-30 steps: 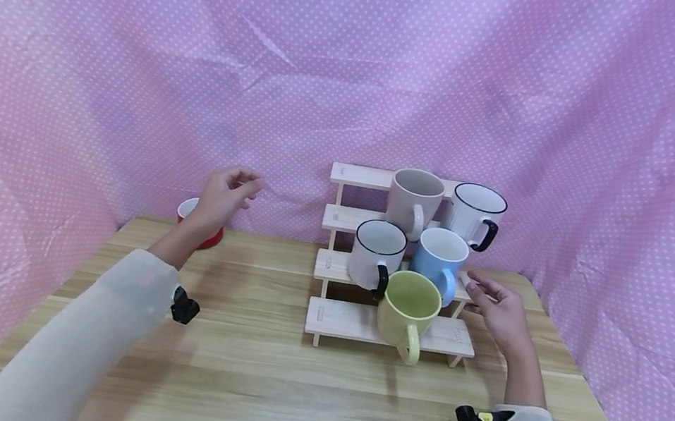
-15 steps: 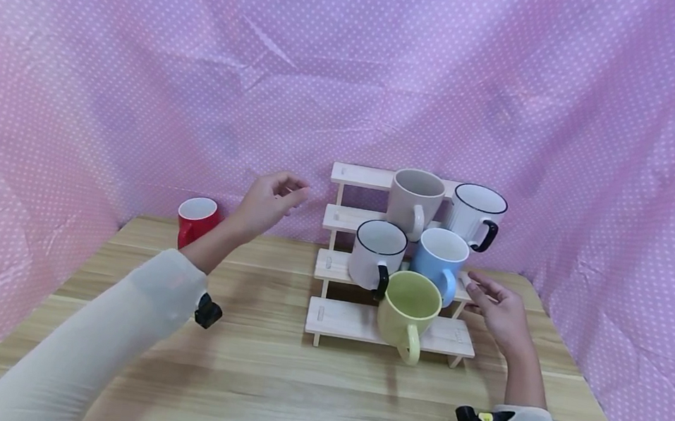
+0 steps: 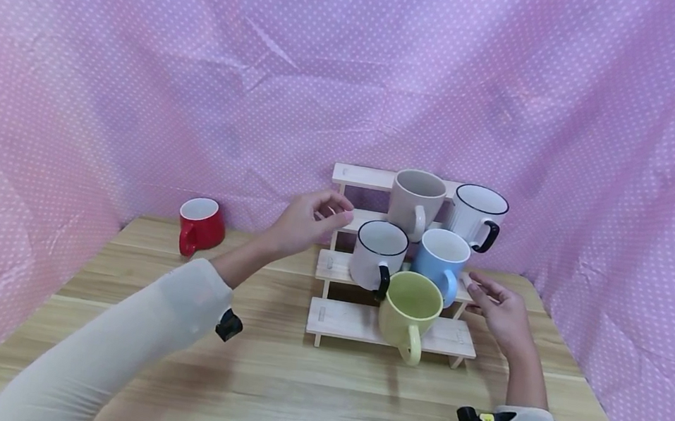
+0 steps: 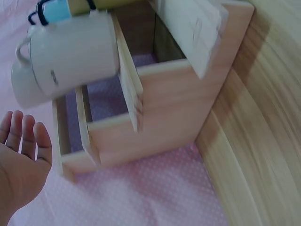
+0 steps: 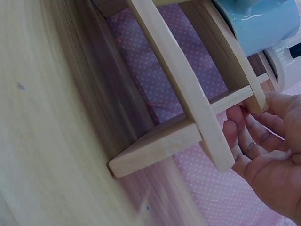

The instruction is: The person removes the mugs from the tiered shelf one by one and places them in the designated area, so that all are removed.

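Note:
My left hand (image 3: 314, 223) hovers with loosely bent fingers at the left end of the tiered wooden shelf (image 3: 336, 319), holding nothing. In the left wrist view, its fingers lie near a white mug (image 4: 75, 56). My right hand (image 3: 499, 314) pinches the right end of a shelf board (image 5: 230, 56), thumb above and fingers below in the right wrist view. On the steps stand a yellow-green mug (image 3: 394, 317), a black-rimmed white mug (image 3: 369, 264), a light blue mug (image 3: 429, 262), a grey mug (image 3: 408, 206) and a ribbed white mug (image 3: 461, 220).
A red mug (image 3: 207, 227) stands at the table's back left, handle toward the front. The wooden table (image 3: 287, 396) meets a pink polka-dot cloth (image 3: 266, 73) behind and at both sides.
My left hand has moved right, from beside the red mug to the shelf's left end, uncovering the red mug. My right hand stays on the shelf board.

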`<action>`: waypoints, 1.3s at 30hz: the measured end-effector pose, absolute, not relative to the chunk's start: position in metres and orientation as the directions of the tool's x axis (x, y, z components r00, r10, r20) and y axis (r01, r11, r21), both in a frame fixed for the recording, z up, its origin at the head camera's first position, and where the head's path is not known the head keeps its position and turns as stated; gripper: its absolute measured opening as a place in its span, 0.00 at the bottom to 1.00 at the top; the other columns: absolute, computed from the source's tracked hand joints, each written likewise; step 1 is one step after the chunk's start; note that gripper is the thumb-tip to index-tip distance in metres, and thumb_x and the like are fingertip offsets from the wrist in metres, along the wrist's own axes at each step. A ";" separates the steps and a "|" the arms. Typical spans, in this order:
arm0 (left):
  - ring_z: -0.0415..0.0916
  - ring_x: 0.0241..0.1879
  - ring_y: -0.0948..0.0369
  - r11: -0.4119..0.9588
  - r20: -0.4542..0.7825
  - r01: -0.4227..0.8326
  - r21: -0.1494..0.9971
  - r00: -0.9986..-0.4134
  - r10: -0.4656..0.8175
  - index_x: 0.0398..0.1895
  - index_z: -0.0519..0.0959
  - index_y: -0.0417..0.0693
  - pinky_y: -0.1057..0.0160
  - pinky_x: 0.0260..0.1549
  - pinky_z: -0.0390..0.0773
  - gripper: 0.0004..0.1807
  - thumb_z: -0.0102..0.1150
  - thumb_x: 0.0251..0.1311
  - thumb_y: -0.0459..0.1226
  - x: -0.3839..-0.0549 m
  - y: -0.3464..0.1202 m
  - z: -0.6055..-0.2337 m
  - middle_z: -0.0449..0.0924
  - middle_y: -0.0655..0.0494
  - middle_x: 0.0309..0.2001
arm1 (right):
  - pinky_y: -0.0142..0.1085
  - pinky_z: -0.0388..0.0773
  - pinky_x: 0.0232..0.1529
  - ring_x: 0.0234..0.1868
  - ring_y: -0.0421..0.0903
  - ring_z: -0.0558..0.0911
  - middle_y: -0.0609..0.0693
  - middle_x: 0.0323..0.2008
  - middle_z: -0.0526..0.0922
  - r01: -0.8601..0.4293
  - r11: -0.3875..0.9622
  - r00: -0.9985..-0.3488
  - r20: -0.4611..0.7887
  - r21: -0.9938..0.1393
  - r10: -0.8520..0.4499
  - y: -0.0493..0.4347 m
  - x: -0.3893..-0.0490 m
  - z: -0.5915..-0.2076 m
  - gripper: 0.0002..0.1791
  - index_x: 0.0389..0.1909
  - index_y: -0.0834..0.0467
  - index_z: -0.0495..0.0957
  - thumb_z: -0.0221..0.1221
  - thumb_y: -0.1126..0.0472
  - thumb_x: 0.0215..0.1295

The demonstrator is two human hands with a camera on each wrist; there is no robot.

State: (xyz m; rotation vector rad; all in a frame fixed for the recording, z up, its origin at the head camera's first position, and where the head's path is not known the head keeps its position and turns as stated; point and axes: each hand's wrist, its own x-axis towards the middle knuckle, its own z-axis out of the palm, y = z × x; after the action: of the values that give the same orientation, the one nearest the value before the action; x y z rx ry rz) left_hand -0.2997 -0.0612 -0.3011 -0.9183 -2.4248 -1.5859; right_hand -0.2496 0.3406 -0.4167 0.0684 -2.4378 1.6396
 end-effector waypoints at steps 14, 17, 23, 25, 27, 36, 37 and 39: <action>0.80 0.37 0.61 0.298 0.451 0.653 0.696 -0.721 0.527 0.54 0.82 0.43 0.63 0.36 0.82 0.16 0.66 0.67 0.40 -0.296 -0.020 -0.303 0.82 0.57 0.40 | 0.41 0.86 0.48 0.39 0.32 0.85 0.70 0.70 0.68 -0.154 0.377 -0.980 0.191 -0.913 0.062 0.341 -0.249 -0.418 0.31 0.71 0.71 0.66 0.54 0.52 0.80; 0.79 0.38 0.62 0.300 0.458 0.671 0.678 -0.705 0.541 0.54 0.82 0.42 0.64 0.37 0.80 0.16 0.66 0.67 0.40 -0.298 -0.016 -0.302 0.82 0.57 0.41 | 0.41 0.86 0.48 0.40 0.32 0.85 0.69 0.70 0.68 -0.151 0.374 -0.981 0.186 -0.915 0.058 0.340 -0.248 -0.418 0.31 0.71 0.70 0.66 0.54 0.52 0.79; 0.78 0.40 0.61 0.302 0.471 0.698 0.650 -0.681 0.561 0.54 0.81 0.39 0.64 0.39 0.78 0.18 0.66 0.67 0.41 -0.298 -0.009 -0.296 0.81 0.55 0.44 | 0.36 0.86 0.46 0.39 0.32 0.85 0.71 0.70 0.67 -0.162 0.370 -0.979 0.197 -0.915 0.057 0.340 -0.249 -0.416 0.31 0.71 0.70 0.66 0.54 0.52 0.79; 0.78 0.41 0.61 0.293 0.470 0.701 0.650 -0.674 0.571 0.54 0.81 0.38 0.64 0.40 0.78 0.18 0.66 0.67 0.40 -0.299 -0.005 -0.294 0.82 0.54 0.44 | 0.35 0.86 0.45 0.40 0.31 0.84 0.71 0.70 0.67 -0.163 0.370 -0.979 0.198 -0.915 0.058 0.340 -0.248 -0.416 0.31 0.71 0.70 0.66 0.54 0.52 0.79; 0.78 0.41 0.61 0.291 0.463 0.703 0.649 -0.669 0.581 0.54 0.81 0.38 0.65 0.41 0.79 0.18 0.67 0.67 0.40 -0.300 -0.001 -0.293 0.82 0.53 0.45 | 0.34 0.86 0.45 0.40 0.31 0.84 0.71 0.70 0.67 -0.164 0.367 -0.979 0.198 -0.916 0.057 0.340 -0.248 -0.416 0.31 0.72 0.70 0.66 0.54 0.52 0.79; 0.79 0.45 0.62 0.346 0.383 0.669 0.657 -0.692 0.612 0.58 0.81 0.43 0.69 0.44 0.80 0.20 0.65 0.69 0.44 -0.304 0.017 -0.287 0.84 0.55 0.46 | 0.36 0.86 0.46 0.41 0.31 0.84 0.70 0.70 0.68 -0.170 0.371 -0.977 0.205 -0.913 0.057 0.340 -0.248 -0.416 0.32 0.71 0.70 0.66 0.54 0.51 0.79; 0.79 0.46 0.62 0.352 0.370 0.656 0.667 -0.703 0.608 0.58 0.82 0.43 0.68 0.45 0.80 0.20 0.64 0.69 0.44 -0.304 0.018 -0.285 0.84 0.56 0.47 | 0.36 0.86 0.46 0.41 0.31 0.84 0.69 0.69 0.68 -0.171 0.374 -0.977 0.206 -0.912 0.057 0.341 -0.248 -0.416 0.32 0.71 0.70 0.66 0.54 0.51 0.79; 0.79 0.47 0.63 0.356 0.336 0.614 0.704 -0.730 0.595 0.57 0.83 0.45 0.68 0.47 0.81 0.19 0.64 0.69 0.45 -0.305 0.019 -0.283 0.85 0.57 0.47 | 0.36 0.86 0.46 0.42 0.31 0.84 0.68 0.69 0.69 -0.174 0.374 -0.976 0.209 -0.911 0.055 0.341 -0.249 -0.417 0.31 0.71 0.70 0.66 0.55 0.51 0.79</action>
State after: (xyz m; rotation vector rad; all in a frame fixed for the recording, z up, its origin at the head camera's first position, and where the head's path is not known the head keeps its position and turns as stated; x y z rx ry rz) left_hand -0.3053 0.0192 -0.2827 -1.1449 -2.5679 -1.3501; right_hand -0.2491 0.3408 -0.4166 0.1062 -2.4275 1.6486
